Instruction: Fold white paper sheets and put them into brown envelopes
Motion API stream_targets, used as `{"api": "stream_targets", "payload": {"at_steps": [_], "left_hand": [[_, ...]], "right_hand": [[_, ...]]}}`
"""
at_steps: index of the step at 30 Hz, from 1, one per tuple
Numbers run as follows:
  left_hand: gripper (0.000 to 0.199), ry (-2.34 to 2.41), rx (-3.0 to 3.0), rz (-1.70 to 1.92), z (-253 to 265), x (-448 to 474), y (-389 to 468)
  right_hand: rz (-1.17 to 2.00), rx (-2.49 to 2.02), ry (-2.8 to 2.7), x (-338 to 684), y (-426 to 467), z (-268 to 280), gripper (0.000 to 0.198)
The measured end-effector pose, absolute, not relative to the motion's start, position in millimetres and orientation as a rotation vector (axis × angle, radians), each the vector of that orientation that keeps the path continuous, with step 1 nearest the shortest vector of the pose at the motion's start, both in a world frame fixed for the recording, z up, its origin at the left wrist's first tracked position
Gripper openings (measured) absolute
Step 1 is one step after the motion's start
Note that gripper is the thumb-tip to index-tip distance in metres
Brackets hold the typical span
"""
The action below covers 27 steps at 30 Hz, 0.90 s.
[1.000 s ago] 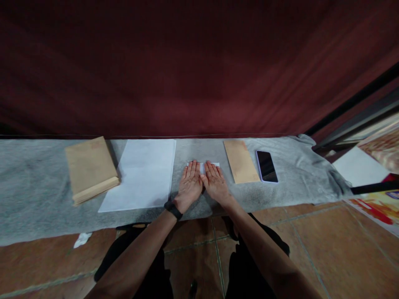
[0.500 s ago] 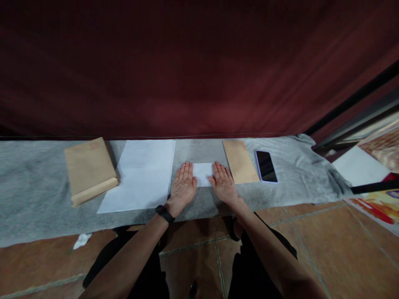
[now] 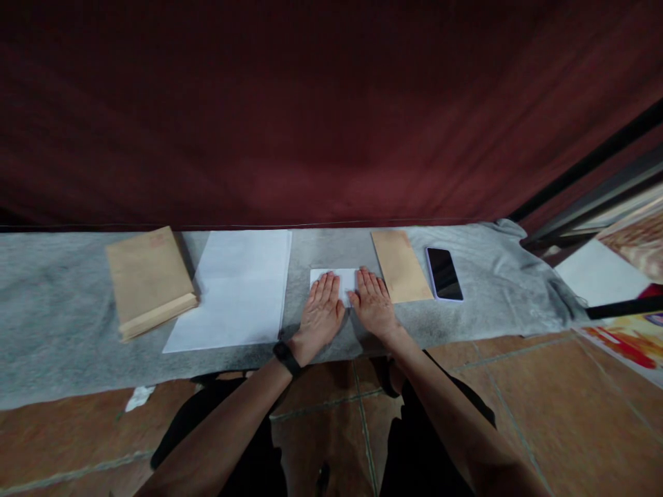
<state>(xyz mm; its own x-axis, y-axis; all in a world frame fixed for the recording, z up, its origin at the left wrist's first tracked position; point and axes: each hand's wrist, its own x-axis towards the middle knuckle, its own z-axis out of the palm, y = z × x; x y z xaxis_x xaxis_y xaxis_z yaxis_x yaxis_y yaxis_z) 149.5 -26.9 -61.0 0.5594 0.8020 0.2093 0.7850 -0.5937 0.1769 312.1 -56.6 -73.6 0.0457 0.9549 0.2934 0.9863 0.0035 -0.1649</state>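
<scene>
Closest in, behind the left fingers, a dark wristband circles the wrist, and now look at those palms! The left hand is laid flat, fingers straight and side by side; the right hand matches it, fingers stretched out, gripping nothing. Under them, showing in the gap between the two sets of fingers, sits the small white paper, apparently folded, lying on the grey cloth that covers the worktop. This looks like the smoothing step, palms pressing the paper flat. The next move, I'd judge, calls for even pressure out to the edges, then a clean lift so nothing drags.

Left of the left fingers, well within reach, lie large white sheets; just right of the right fingers, a single kraft envelope, whether touched I can't tell. Farther right, a smartphone, its screen dark. Farther left, a stack of kraft envelopes overlaps the sheets' edge. And beyond all the fingertips hangs a dark red curtain.
</scene>
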Motion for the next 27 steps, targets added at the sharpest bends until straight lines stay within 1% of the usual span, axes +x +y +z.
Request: {"api": "stream_targets", "payload": {"at_steps": [6,10,14,19,27], "left_hand": [[0.060,1.395,2.746,0.410,-60.9,145.6,-28.3],[0.060,1.334,2.777,0.435,-62.5,147.8,-28.2],[0.063,1.259,2.794,0.417,-66.2,150.7,-27.8],[0.057,1.311,2.768,0.399,-63.7,150.8,-29.1],[0.056,1.344,2.767,0.392,-60.5,144.6,-31.4]], "right_hand": [[-0.085,-2.045,-1.934,303.8,-58.1,-63.6,0.057],[0.022,-1.921,-2.043,291.3,-57.6,-54.6,0.056],[0.100,-1.856,-2.102,286.4,-57.1,-57.0,0.056],[0.022,-1.880,-2.098,293.0,-59.9,-65.1,0.056],[-0.030,-1.916,-2.088,299.4,-63.6,-69.3,0.058]]}}
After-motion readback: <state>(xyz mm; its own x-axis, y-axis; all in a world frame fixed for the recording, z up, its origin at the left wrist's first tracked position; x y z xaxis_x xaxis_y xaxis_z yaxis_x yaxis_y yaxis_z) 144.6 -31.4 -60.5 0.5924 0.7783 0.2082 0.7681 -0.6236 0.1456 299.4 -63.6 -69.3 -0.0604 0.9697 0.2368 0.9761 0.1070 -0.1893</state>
